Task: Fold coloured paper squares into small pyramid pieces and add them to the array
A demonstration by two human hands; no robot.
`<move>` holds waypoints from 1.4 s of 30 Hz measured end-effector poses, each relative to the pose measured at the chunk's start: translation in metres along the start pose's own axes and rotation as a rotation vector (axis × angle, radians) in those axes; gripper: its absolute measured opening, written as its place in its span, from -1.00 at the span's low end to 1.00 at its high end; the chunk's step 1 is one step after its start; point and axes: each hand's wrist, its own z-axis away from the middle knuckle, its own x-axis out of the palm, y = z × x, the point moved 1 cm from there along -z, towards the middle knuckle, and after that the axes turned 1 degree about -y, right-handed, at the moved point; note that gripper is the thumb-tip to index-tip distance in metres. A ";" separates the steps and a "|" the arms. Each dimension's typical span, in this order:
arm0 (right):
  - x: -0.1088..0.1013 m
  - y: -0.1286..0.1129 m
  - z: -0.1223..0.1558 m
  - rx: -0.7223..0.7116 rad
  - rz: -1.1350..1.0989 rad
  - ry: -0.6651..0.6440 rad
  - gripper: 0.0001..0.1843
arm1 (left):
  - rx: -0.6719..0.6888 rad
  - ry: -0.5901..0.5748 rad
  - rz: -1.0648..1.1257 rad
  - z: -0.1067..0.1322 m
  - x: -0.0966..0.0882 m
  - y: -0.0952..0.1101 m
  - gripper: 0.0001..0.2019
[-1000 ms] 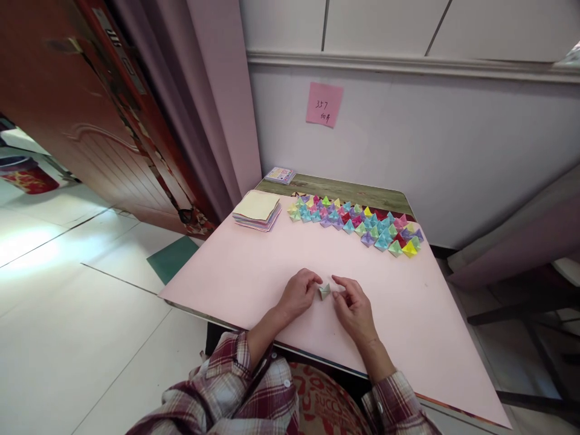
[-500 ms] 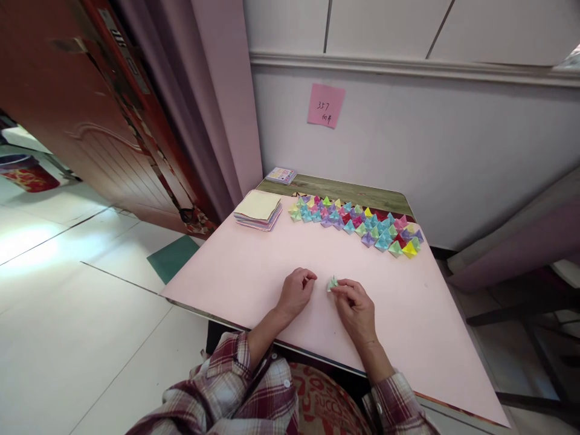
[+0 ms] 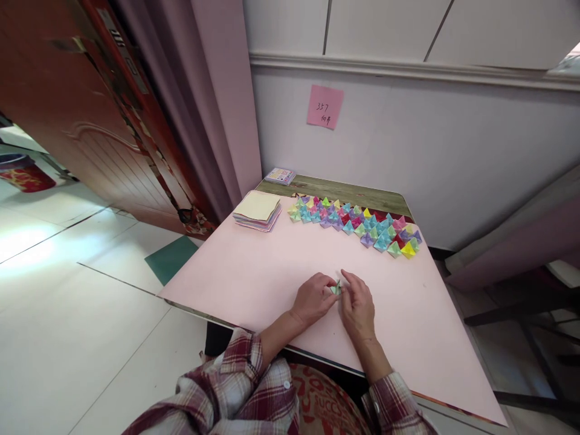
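Note:
A small pale green origami piece (image 3: pixel 336 289) sits between my two hands, low over the pink tabletop near its front edge. My left hand (image 3: pixel 315 297) pinches it from the left with thumb and fingers. On the other side my right hand (image 3: pixel 357 307) has its thumb against the piece, with the index finger raised above it. Parts of the piece are hidden by the fingers. Farther back stand rows of small folded paper pieces (image 3: pixel 356 222) in many colours, pointed upward.
A stack of coloured paper sheets (image 3: pixel 257 207) lies at the table's left back corner. Behind it is a small printed packet (image 3: pixel 281 176) on the wood-patterned strip (image 3: pixel 344 188). A pink note (image 3: pixel 325 107) is stuck to the wall. A green sheet (image 3: pixel 171 260) lies left of the table.
My left hand has moved right and taken hold of the green origami piece, which only the right hand held before. The right index finger has lifted.

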 end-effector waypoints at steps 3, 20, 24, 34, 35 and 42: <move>0.003 0.002 -0.002 -0.027 0.012 -0.065 -0.63 | -0.026 -0.018 -0.085 -0.004 0.008 0.004 -0.83; -0.001 -0.006 0.001 0.015 -0.076 -0.040 -0.78 | 0.047 0.002 -0.073 -0.003 -0.003 -0.012 -0.81; -0.001 -0.006 0.002 0.017 -0.070 -0.072 -0.81 | 0.075 -0.001 -0.068 -0.002 -0.003 -0.015 -0.83; 0.000 -0.007 0.003 0.076 0.024 -0.063 -0.81 | 0.064 -0.010 -0.075 -0.002 -0.014 -0.013 -0.95; 0.000 -0.007 0.002 0.073 0.025 -0.065 -0.81 | 0.067 -0.014 -0.076 -0.002 -0.013 -0.012 -0.96; -0.001 -0.007 0.002 0.096 0.044 -0.083 -0.79 | 0.034 -0.016 -0.098 -0.005 -0.010 -0.009 -0.95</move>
